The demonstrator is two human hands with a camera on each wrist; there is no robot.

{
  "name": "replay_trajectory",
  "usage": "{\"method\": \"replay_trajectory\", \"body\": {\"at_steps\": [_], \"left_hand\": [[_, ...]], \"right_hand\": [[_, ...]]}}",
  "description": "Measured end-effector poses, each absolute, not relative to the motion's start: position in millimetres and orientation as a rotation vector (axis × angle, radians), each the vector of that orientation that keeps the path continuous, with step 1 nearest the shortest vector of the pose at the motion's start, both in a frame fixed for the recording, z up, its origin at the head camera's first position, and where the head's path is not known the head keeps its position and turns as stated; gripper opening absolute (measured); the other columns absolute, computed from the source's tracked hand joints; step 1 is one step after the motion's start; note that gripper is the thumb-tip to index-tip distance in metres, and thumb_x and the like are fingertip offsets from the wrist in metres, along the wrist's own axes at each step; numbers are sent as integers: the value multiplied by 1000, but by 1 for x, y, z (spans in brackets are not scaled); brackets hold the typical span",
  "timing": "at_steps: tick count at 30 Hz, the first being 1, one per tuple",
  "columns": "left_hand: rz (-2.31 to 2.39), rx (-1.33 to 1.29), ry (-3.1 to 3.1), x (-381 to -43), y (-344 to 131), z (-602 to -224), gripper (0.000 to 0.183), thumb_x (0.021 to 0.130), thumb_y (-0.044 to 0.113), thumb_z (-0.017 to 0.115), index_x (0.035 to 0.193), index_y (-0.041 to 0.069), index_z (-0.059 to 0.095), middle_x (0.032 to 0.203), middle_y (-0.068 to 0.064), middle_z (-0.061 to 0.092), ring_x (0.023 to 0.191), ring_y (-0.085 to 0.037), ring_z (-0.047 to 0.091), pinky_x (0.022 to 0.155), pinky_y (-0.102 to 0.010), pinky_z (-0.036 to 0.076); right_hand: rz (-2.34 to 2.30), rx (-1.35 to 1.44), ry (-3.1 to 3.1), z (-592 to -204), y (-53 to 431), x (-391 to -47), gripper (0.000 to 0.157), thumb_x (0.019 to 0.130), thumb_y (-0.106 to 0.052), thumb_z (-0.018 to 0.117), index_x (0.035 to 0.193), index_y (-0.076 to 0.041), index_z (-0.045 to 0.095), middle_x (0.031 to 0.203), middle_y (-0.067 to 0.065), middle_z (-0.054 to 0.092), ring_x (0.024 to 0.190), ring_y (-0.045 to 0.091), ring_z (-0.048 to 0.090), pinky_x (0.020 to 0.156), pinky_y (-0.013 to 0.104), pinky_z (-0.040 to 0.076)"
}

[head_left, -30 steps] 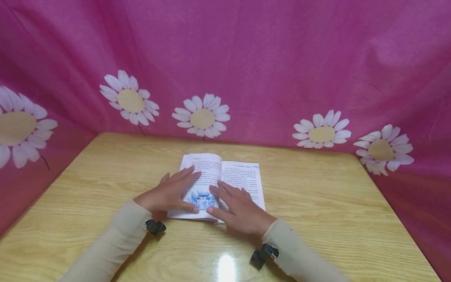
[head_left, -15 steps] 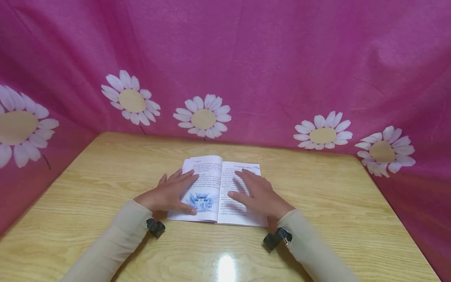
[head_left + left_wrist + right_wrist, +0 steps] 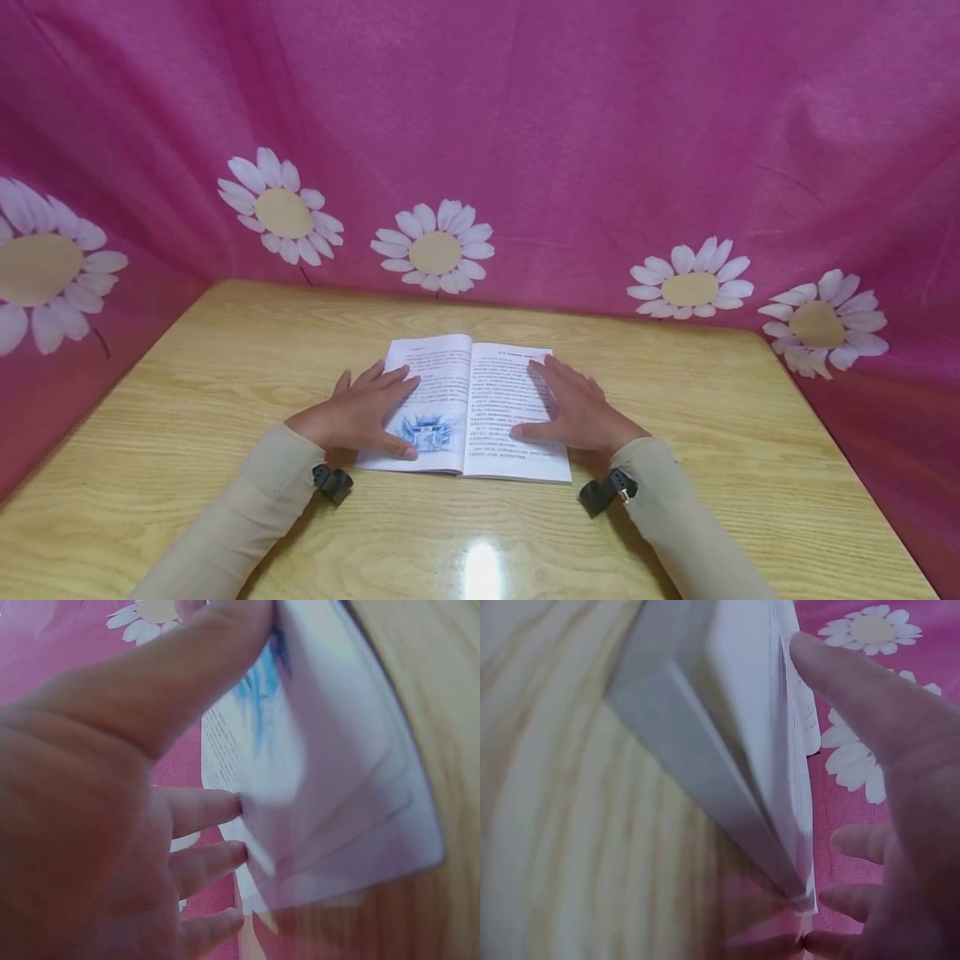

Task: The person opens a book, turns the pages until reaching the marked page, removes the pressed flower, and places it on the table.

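An open book (image 3: 442,400) lies on the wooden table, printed text on both pages and a blue drawing of a gate (image 3: 427,433) low on the left page. My left hand (image 3: 356,415) rests on the left page with its fingers spread and straight. On the other side, my right hand (image 3: 581,408) is spread over the outer edge of the right page, thumb pointing inward. In the right wrist view the thick block of pages (image 3: 720,765) shows edge-on beside the thumb. Loose page corners (image 3: 360,825) fan out under the left hand in the left wrist view.
The table (image 3: 675,383) has a pale wood grain and a bright light reflection (image 3: 482,571) near its front. A magenta cloth (image 3: 525,150) with large white daisies hangs behind and at both sides. Each wrist wears a black camera band.
My right hand has slid rightward from the book's middle across the right page to its outer edge, uncovering the text. The left page lies a little flatter. My left hand has hardly moved.
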State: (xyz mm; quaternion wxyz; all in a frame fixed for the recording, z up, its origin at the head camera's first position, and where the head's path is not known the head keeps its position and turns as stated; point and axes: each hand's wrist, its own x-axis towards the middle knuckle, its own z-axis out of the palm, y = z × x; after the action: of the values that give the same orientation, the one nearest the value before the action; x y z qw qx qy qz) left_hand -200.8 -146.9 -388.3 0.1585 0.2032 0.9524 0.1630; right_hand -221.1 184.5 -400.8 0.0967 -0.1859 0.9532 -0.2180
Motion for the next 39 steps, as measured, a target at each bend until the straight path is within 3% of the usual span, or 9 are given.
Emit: {"method": "replay_trajectory", "body": {"at_steps": [18, 26, 39], "left_hand": [[410, 550, 2718, -198, -143, -388, 109, 69, 62, 76, 154, 16, 26, 161, -8, 15, 147, -37, 0, 108, -69, -2], [393, 533, 2712, -199, -142, -390, 110, 68, 65, 75, 154, 19, 24, 162, -5, 12, 147, -36, -1, 109, -68, -2], [435, 595, 2708, -201, -146, -393, 108, 71, 64, 73, 155, 18, 22, 162, -6, 11, 147, -37, -2, 109, -68, -2]], "right_hand": [[-575, -567, 2807, -405, 185, -222, 117, 66, -77, 67, 156, -21, 17, 162, 4, 9, 147, 35, 8, 111, 65, 4], [-579, -599, 2838, -405, 184, -223, 119, 66, -74, 69, 155, -13, 18, 161, 7, 17, 145, 38, 15, 110, 66, 8], [-651, -572, 2829, -401, 181, -222, 117, 66, -72, 72, 154, -15, 22, 159, 6, 24, 144, 35, 19, 112, 63, 4]]}}
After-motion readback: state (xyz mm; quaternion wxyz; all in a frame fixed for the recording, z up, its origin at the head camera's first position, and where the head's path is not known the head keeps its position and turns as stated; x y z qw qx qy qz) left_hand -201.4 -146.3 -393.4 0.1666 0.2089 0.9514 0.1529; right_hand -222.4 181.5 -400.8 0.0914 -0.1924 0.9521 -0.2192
